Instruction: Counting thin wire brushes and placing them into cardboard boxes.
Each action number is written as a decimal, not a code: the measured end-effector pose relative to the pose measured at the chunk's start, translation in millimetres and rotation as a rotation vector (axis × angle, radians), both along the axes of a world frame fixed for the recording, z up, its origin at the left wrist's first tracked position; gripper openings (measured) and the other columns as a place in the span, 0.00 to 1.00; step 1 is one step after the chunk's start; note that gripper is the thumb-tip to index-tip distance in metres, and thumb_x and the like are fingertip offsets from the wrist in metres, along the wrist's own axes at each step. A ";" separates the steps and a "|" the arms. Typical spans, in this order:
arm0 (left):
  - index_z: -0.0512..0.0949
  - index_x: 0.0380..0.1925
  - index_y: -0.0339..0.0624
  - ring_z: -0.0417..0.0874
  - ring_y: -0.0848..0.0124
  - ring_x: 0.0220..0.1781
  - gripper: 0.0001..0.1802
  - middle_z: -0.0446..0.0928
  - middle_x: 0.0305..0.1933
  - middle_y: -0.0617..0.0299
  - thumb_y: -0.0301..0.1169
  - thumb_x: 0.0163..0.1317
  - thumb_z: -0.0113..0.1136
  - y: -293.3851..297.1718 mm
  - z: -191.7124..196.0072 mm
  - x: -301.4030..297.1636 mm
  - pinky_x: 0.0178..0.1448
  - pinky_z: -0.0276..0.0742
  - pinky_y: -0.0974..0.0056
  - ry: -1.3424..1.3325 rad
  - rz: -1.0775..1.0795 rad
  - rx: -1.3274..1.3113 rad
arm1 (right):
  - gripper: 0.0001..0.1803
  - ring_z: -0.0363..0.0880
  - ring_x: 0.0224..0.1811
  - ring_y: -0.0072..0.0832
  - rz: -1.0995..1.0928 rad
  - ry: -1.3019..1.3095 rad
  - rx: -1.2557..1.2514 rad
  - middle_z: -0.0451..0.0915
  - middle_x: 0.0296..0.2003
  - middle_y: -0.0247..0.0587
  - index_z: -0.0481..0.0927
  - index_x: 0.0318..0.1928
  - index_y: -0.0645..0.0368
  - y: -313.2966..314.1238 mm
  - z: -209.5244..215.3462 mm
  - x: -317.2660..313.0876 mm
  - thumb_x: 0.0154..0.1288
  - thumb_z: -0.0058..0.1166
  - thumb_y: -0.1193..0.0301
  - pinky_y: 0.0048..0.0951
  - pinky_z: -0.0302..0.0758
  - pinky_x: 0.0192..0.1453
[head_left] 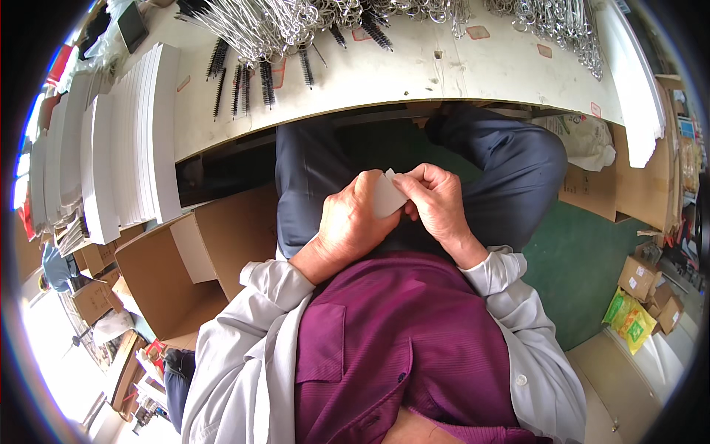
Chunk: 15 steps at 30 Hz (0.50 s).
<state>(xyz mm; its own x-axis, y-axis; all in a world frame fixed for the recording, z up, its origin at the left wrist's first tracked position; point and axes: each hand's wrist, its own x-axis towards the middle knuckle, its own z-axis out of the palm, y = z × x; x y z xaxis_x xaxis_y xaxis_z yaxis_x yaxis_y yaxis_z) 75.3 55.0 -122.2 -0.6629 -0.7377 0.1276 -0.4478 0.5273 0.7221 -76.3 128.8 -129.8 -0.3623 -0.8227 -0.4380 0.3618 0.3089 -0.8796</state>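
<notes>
White card (387,198), finely striped maroon shirt (436,333), pale grey jacket (235,362), navy trousers (510,152), green floor (580,270), black brushes (266,83)

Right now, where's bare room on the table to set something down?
Bare: front strip of the table, between black brushes and right-hand white panels. Crowded: far side, piled with looped wires; left end, stacked white panels.

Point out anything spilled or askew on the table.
No spill shows. The brushes on the table look untidy: their wire handles lie in a jumbled heap, with black bristle ends jutting out at different angles.
</notes>
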 end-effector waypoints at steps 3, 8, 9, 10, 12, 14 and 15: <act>0.75 0.42 0.38 0.88 0.50 0.33 0.22 0.83 0.35 0.52 0.32 0.51 0.75 0.4 -0.2 -0.2 0.34 0.86 0.52 -0.001 -0.004 -0.003 | 0.11 0.75 0.19 0.12 0.001 -0.009 0.002 0.82 0.21 0.31 0.83 0.31 0.62 -0.2 -1.6 -1.2 0.71 0.65 0.69 0.18 0.69 0.19; 0.76 0.51 0.37 0.90 0.49 0.41 0.30 0.86 0.41 0.47 0.33 0.49 0.79 1.5 -1.3 2.2 0.43 0.88 0.53 -0.078 0.002 0.063 | 0.11 0.75 0.19 0.12 0.000 -0.005 0.009 0.82 0.22 0.31 0.83 0.31 0.62 0.0 -0.5 -1.1 0.71 0.65 0.70 0.18 0.69 0.19; 0.76 0.51 0.37 0.90 0.49 0.41 0.30 0.86 0.41 0.47 0.33 0.49 0.79 1.6 -1.1 2.4 0.43 0.88 0.53 -0.079 0.003 0.064 | 0.10 0.76 0.20 0.12 0.009 -0.004 0.011 0.82 0.22 0.31 0.83 0.31 0.62 0.3 -0.4 -1.2 0.70 0.66 0.72 0.19 0.70 0.21; 0.76 0.51 0.37 0.90 0.49 0.41 0.30 0.86 0.41 0.47 0.33 0.49 0.79 1.9 -1.1 2.1 0.43 0.88 0.53 -0.076 0.003 0.068 | 0.10 0.76 0.20 0.12 0.008 -0.004 0.012 0.82 0.22 0.31 0.83 0.31 0.62 0.8 -1.6 0.0 0.70 0.66 0.72 0.19 0.70 0.21; 0.76 0.51 0.37 0.90 0.49 0.41 0.30 0.86 0.41 0.47 0.33 0.49 0.79 2.6 -0.6 1.7 0.44 0.88 0.53 -0.074 0.003 0.073 | 0.09 0.78 0.24 0.12 0.011 0.226 -0.072 0.83 0.22 0.32 0.82 0.31 0.64 1.9 -5.0 3.9 0.70 0.65 0.74 0.20 0.72 0.26; 0.76 0.52 0.38 0.90 0.49 0.42 0.30 0.86 0.41 0.46 0.33 0.50 0.79 2.7 0.0 2.3 0.44 0.88 0.52 -0.095 0.007 0.084 | 0.10 0.76 0.24 0.11 0.024 0.295 -0.116 0.83 0.23 0.31 0.82 0.32 0.64 3.3 -5.6 6.1 0.71 0.65 0.74 0.19 0.72 0.26; 0.76 0.52 0.38 0.90 0.49 0.42 0.30 0.86 0.41 0.46 0.33 0.50 0.79 2.6 -0.9 3.1 0.44 0.88 0.52 -0.096 0.008 0.084 | 0.10 0.75 0.25 0.10 0.036 0.365 -0.159 0.82 0.24 0.30 0.82 0.32 0.64 3.6 -5.8 6.9 0.72 0.64 0.73 0.19 0.71 0.27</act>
<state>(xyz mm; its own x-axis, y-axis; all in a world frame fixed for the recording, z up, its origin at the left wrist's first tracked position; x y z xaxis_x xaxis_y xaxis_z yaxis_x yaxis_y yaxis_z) 78.4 57.6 -123.1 -0.6634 -0.7483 0.0013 -0.5212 0.4633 0.7168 -69.4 132.5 -135.6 -0.4400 -0.8850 -0.1524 0.0084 0.1656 -0.9862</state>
